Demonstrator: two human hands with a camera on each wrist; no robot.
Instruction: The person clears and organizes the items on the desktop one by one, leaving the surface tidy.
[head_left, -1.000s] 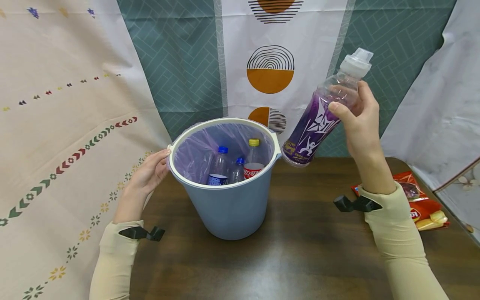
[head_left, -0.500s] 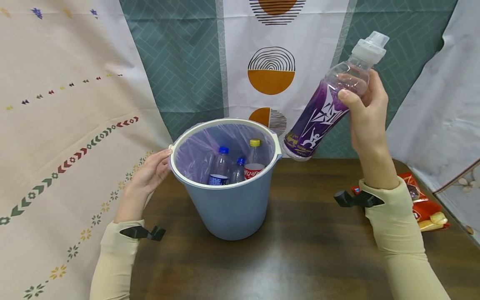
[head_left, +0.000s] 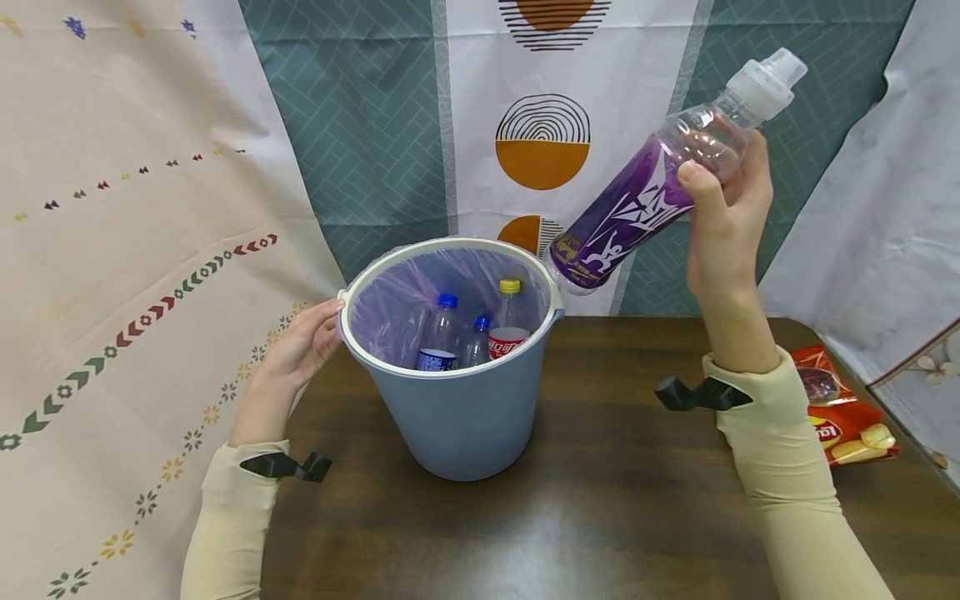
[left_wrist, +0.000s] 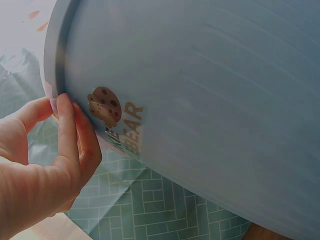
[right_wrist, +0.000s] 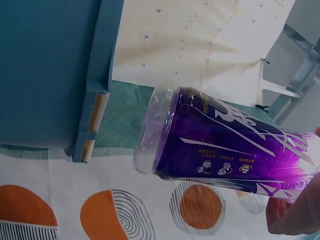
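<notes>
A blue bin (head_left: pixel 465 425) with a cream rim and a thin purple liner (head_left: pixel 386 325) stands on the table. My left hand (head_left: pixel 303 342) pinches its rim at the left; in the left wrist view thumb and fingers (left_wrist: pixel 67 130) close on the edge. Inside are two blue-capped bottles (head_left: pixel 442 329) (head_left: pixel 476 343) and a yellow-capped bottle (head_left: pixel 509 312) with a red label. My right hand (head_left: pixel 731 204) grips a clear plastic bottle (head_left: pixel 637 204) with a purple label and white cap by its upper part. That bottle tilts, its base beside the bin's right rim, cap up to the right.
Red snack packets (head_left: pixel 843 417) lie on the wooden table (head_left: pixel 622 500) at the right, partly behind the right sleeve. A patterned cloth (head_left: pixel 375 125) hangs behind the bin, and a cream cloth (head_left: pixel 135 292) hangs at the left.
My right hand has risen with the purple-labelled bottle, which now leans flatter. Its base has come up and left to the bin's right rim. The left hand stays on the rim.
</notes>
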